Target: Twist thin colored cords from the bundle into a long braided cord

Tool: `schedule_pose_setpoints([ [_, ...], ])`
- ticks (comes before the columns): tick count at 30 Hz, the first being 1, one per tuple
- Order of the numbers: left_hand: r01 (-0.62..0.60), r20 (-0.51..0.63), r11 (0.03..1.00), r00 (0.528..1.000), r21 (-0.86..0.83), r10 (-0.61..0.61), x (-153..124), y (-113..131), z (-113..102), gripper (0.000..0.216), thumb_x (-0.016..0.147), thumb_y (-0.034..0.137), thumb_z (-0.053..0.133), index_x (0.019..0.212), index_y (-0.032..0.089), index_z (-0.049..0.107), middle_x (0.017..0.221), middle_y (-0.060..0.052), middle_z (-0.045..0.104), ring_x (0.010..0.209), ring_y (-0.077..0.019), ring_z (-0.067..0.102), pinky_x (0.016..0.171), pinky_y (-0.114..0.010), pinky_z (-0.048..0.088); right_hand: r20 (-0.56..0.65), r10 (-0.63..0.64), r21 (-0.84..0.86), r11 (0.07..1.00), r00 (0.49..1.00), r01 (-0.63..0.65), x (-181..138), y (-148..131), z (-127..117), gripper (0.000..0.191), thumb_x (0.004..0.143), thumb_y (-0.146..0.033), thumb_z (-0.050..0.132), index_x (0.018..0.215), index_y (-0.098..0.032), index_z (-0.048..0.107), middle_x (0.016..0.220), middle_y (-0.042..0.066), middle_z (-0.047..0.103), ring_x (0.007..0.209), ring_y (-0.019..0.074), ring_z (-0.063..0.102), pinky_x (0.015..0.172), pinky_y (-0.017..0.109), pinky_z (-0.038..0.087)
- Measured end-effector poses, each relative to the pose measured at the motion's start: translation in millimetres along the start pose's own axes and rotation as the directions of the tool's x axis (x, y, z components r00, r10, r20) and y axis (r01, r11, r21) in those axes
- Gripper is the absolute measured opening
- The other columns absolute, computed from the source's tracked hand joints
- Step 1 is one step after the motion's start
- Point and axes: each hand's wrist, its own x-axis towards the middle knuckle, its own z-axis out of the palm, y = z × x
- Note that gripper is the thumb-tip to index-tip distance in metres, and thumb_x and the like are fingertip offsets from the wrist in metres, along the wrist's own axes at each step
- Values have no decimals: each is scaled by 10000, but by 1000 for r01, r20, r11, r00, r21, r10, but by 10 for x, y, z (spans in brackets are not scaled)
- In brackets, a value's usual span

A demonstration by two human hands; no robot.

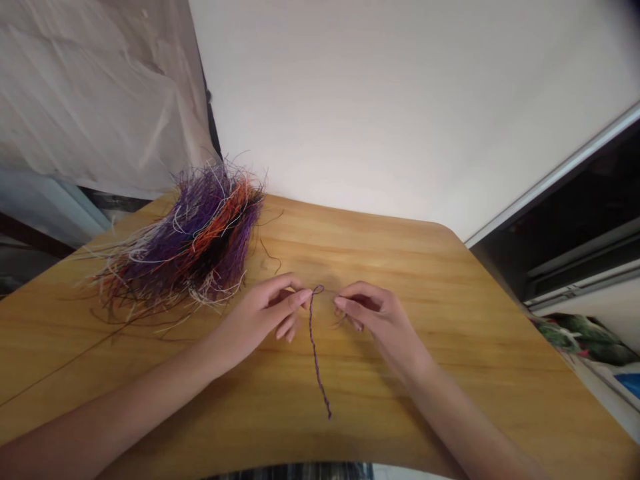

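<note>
A twisted purple cord (315, 353) hangs down toward me over the table, with a small loop at its top end. My left hand (283, 303) pinches it between thumb and forefinger just left of that loop. Thin dark strands run from the loop across to my right hand (367, 307), where thumb and forefinger are closed on them. Loose strand ends stick out below the right fingertips. Some of the curled fingers of both hands are partly hidden.
A big heap of purple, orange, black and white strings (200, 233) lies at the left of the wooden table (450, 333). Stray strings trail from it. A white wall (360, 113) rises behind the table, and a pale cloth (100, 87) hangs at the upper left.
</note>
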Motion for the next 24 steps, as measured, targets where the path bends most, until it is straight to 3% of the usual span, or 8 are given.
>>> schedule_pose_setpoints([
  [2, 39, 18, 999, 999, 3, -39, 2, -13, -12, 223, 930, 379, 463, 808, 200, 514, 380, 118, 439, 388, -102, 498, 530, -226, 439, -3, 19, -15, 1000, 1000, -19, 10, 5, -17, 143, 734, -286, 715, 699, -158, 662, 608, -19, 596, 515, 76, 400, 494, 229, 303],
  [9, 23, -13, 987, 1000, 157, -21, -37, 25, 15, 177, 933, 340, 453, 841, 199, 507, 500, 68, 578, 505, -128, 596, 595, -252, 465, -28, 53, -24, 998, 998, -53, 7, 12, -13, 117, 722, -271, 717, 677, -171, 675, 595, -22, 594, 562, 95, 459, 536, 237, 323],
  [12, 11, 34, 998, 999, 68, -13, -36, 12, 49, 135, 916, 330, 489, 930, 197, 507, 679, 28, 644, 612, -129, 624, 640, -259, 481, 16, 78, -31, 996, 997, -78, 3, 30, 1, 104, 714, -265, 716, 672, -176, 682, 594, -21, 597, 573, 104, 484, 545, 240, 338],
  [16, 53, 37, 996, 998, -72, -50, -24, -19, 82, 177, 906, 348, 508, 877, 174, 515, 632, 23, 637, 481, -115, 598, 521, -240, 478, 90, 70, -83, 995, 993, -62, 11, 55, 12, 113, 725, -283, 704, 682, -181, 683, 604, -22, 592, 586, 111, 499, 558, 242, 361],
  [21, 132, 11, 975, 991, -181, -132, -9, -65, 89, 257, 847, 393, 598, 789, 163, 499, 602, 12, 646, 433, -114, 596, 450, -227, 488, 83, -43, -331, 941, 996, 68, 46, 54, -21, 138, 791, -303, 643, 745, -182, 691, 666, 3, 611, 615, 130, 500, 567, 258, 379],
  [24, 181, -8, 946, 982, -268, -190, -11, -89, 131, 317, 803, 430, 639, 756, 165, 472, 569, 36, 617, 351, -89, 543, 399, -214, 467, 33, -247, -539, 811, 968, 226, 14, 33, -29, 114, 833, -237, 596, 808, -188, 696, 713, 13, 596, 599, 127, 477, 560, 266, 392],
])
